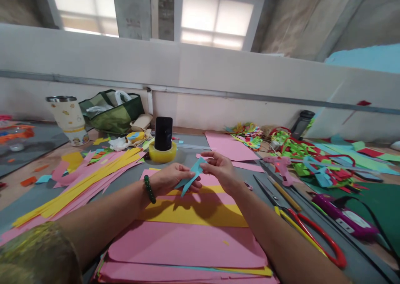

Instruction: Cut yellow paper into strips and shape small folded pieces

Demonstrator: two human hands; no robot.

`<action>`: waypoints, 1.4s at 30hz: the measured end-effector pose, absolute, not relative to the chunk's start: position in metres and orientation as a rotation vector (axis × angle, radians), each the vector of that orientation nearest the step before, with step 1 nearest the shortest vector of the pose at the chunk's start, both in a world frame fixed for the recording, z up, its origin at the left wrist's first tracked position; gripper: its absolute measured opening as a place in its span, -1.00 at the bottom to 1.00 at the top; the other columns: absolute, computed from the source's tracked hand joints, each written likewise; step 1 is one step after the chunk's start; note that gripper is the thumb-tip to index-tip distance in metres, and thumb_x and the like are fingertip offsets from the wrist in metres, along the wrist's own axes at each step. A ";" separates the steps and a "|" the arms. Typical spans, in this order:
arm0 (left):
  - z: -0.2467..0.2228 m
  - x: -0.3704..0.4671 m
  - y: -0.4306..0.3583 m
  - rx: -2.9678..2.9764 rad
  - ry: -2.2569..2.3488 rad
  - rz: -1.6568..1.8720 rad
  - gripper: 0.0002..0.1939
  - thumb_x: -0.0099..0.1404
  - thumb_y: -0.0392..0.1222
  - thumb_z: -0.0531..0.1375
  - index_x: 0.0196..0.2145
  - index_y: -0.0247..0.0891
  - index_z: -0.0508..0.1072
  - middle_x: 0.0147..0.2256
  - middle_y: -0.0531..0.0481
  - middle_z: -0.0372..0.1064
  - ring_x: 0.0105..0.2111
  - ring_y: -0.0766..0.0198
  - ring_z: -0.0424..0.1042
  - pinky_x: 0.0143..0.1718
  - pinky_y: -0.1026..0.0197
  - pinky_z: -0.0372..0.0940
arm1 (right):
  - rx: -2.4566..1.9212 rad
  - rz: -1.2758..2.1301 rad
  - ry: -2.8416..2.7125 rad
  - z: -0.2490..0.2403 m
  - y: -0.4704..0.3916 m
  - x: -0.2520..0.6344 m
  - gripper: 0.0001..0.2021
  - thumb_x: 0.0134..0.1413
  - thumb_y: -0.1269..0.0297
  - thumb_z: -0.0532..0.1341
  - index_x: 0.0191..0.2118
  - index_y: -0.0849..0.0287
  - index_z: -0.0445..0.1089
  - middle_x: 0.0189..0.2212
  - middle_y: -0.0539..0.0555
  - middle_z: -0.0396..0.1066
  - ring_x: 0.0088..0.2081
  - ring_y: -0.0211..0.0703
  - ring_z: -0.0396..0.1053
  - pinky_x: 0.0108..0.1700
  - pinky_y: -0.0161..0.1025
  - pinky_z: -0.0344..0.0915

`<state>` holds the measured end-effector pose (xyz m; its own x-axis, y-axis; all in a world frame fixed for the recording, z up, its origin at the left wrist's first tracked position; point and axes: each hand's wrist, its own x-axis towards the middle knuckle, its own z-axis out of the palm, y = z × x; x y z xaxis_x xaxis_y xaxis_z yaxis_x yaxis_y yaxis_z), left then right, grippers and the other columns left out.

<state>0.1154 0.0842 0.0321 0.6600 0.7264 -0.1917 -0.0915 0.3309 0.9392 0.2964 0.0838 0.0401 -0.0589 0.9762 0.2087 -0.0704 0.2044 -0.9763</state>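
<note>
A small piece of folded light blue paper [195, 172] is held in the air between my two hands, its two pointed ends hanging to the lower left. My left hand [178, 178], with a green bead bracelet at the wrist, pinches its lower left side. At its upper right, the fingers of my right hand [220, 168] are closed on the edge. Below both hands lies a stack of pink paper [187, 244], with yellow paper strips [193, 211] across it. Some fingertips are hidden behind the blue paper.
Scissors [293, 221] with red and yellow handles, a pink glue gun [281, 169] and a purple device [345, 215] lie at right. A phone [163, 133] leans upright in a yellow tape roll [162, 153]. Long yellow strips [84, 184] and a tumbler [68, 119] are at left.
</note>
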 end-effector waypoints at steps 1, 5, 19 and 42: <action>0.031 0.115 0.085 1.110 0.688 0.599 -0.67 0.03 -0.08 0.36 -0.38 -0.45 0.50 -0.42 -0.20 0.51 -0.42 0.23 0.50 -0.28 0.18 0.37 | -0.982 1.126 -1.308 0.039 0.085 0.298 -0.61 -0.33 0.27 0.41 -0.26 0.21 0.42 -0.61 -0.06 0.43 -0.58 -0.32 0.33 -0.46 -0.31 0.26; 0.030 0.115 0.088 1.112 0.702 0.632 -0.62 -0.08 -0.07 0.41 -0.42 -0.45 0.50 -0.45 -0.18 0.50 -0.45 0.24 0.49 -0.31 0.20 0.38 | -0.998 1.072 -1.321 0.036 0.089 0.299 -0.61 -0.32 0.20 0.41 -0.27 0.22 0.42 -0.62 -0.04 0.44 -0.59 -0.30 0.35 -0.47 -0.31 0.27; 0.036 0.095 0.118 1.169 0.958 0.864 -0.72 -0.08 -0.20 0.39 -0.50 -0.37 0.37 -0.59 -0.03 0.41 -0.61 0.35 0.39 -0.59 0.35 0.25 | -1.268 0.343 -1.290 0.059 0.109 0.352 -0.75 -0.04 0.15 0.15 -0.25 0.17 0.36 -0.38 0.05 0.44 -0.36 -0.23 0.37 -0.25 -0.22 0.30; 0.027 0.110 0.104 1.292 0.769 0.625 -0.66 -0.05 -0.05 0.38 -0.48 -0.43 0.49 -0.55 -0.09 0.43 -0.60 0.34 0.38 -0.57 0.34 0.24 | -1.185 0.774 -1.587 0.034 0.097 0.300 -0.58 -0.27 0.01 0.33 -0.28 0.20 0.40 -0.59 -0.05 0.38 -0.53 -0.25 0.34 -0.42 -0.24 0.35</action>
<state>0.1104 0.1037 0.0266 0.6079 0.7798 -0.1493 0.0131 0.1782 0.9839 0.2999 0.0969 0.0339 -0.0532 0.9445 0.3241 0.3260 0.3232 -0.8884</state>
